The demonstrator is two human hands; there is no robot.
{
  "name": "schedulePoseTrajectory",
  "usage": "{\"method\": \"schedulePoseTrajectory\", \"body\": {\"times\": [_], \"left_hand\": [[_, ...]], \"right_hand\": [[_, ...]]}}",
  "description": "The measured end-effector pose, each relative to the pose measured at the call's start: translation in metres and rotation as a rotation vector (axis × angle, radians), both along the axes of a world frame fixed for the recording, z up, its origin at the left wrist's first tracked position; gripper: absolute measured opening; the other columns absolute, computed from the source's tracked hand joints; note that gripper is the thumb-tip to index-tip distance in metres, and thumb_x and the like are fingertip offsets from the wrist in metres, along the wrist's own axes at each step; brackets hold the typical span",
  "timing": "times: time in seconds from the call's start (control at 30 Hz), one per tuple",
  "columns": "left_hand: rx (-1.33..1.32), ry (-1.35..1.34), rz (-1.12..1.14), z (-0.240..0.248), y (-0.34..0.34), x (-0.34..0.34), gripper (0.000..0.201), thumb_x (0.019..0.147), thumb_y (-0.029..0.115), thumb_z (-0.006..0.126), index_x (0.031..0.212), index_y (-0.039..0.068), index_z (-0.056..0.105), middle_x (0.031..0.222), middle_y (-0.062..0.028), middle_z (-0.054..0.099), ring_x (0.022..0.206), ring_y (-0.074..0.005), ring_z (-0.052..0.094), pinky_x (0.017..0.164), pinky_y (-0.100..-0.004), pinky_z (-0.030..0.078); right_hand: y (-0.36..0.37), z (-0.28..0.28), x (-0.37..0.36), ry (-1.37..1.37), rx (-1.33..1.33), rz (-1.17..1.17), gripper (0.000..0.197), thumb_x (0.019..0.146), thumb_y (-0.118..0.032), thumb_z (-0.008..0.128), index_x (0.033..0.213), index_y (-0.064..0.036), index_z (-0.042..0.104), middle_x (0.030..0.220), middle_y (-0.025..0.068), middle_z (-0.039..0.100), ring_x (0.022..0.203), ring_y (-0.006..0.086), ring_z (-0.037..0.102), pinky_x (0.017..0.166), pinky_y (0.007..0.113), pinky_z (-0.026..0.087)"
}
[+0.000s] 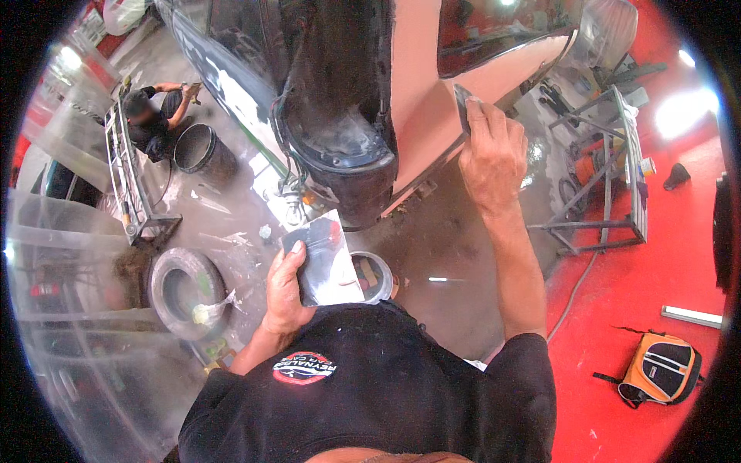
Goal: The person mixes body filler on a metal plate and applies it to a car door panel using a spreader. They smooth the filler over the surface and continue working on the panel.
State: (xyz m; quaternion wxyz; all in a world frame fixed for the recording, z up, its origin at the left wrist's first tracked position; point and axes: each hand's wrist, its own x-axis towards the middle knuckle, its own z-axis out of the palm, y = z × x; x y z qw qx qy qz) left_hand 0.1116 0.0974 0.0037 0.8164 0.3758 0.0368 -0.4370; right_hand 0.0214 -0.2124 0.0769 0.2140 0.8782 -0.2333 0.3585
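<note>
My left hand [284, 293] grips a flat rectangular metal plate [330, 262] in front of my chest, the thumb lying over its near left edge. The plate is shiny on one side and grey toward the thumb. My right hand [495, 154], arm stretched forward, is closed round a thin dark spreader [462, 106]. Its blade stands against or very close to the salmon-coloured panel [419, 116] of a car body; whether it touches, I cannot tell. Left of this panel is a dark recess [336, 100] in the car, with loose wires [282, 147] hanging beside it.
A round container [377, 272] stands below the plate. Leftward are a tire [185, 293], a black bucket [202, 150], a metal frame [127, 174] and a crouching person [150, 116]. To the right stand a metal rack [617, 177] and an orange-black backpack [662, 369] on red floor.
</note>
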Motion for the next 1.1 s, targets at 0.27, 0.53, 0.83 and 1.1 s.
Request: {"method": "schedulePoseTrajectory", "body": {"times": [0.27, 0.53, 0.83, 1.1], "left_hand": [[0.003, -0.008, -0.004, 0.0, 0.006, 0.009, 0.037, 0.102, 0.022, 0.054, 0.13, -0.002, 0.055, 0.118, -0.015, 0.068, 0.1, -0.027, 0.071, 0.089, -0.0423, 0.058], [0.008, -0.048, 0.0, 0.001, 0.009, 0.014, 0.036, 0.103, 0.021, 0.053, 0.13, -0.002, 0.054, 0.118, -0.0146, 0.068, 0.102, -0.026, 0.07, 0.091, -0.0409, 0.057], [0.013, -0.035, -0.049, -0.013, 0.012, 0.014, 0.04, 0.103, 0.02, 0.048, 0.138, -0.001, 0.05, 0.129, -0.0142, 0.064, 0.113, -0.026, 0.067, 0.098, -0.0424, 0.055], [0.006, -0.033, -0.009, -0.004, 0.012, 0.01, 0.039, 0.103, 0.022, 0.052, 0.133, -0.003, 0.053, 0.122, -0.0152, 0.066, 0.105, -0.0271, 0.069, 0.092, -0.0419, 0.057]], "right_hand": [[-0.001, 0.003, 0.011, 0.034, -0.057, -0.054, 0.037, 0.084, -0.013, 0.063, 0.12, -0.0143, 0.065, 0.112, 0.001, 0.063, 0.099, 0.0255, 0.059, 0.083, 0.04, 0.049], [-0.033, 0.005, -0.003, 0.096, -0.184, -0.156, 0.043, 0.082, -0.009, 0.062, 0.124, -0.0173, 0.068, 0.116, -0.0002, 0.065, 0.102, 0.0253, 0.059, 0.088, 0.041, 0.048], [-0.043, 0.0, 0.001, 0.168, -0.286, -0.116, 0.049, 0.081, -0.01, 0.062, 0.128, -0.0199, 0.066, 0.118, -0.001, 0.064, 0.106, 0.0264, 0.058, 0.088, 0.042, 0.046], [-0.027, -0.007, 0.004, 0.119, -0.277, -0.042, 0.051, 0.077, -0.009, 0.065, 0.127, -0.0193, 0.068, 0.117, -0.0007, 0.064, 0.104, 0.0264, 0.058, 0.087, 0.041, 0.047]]}}
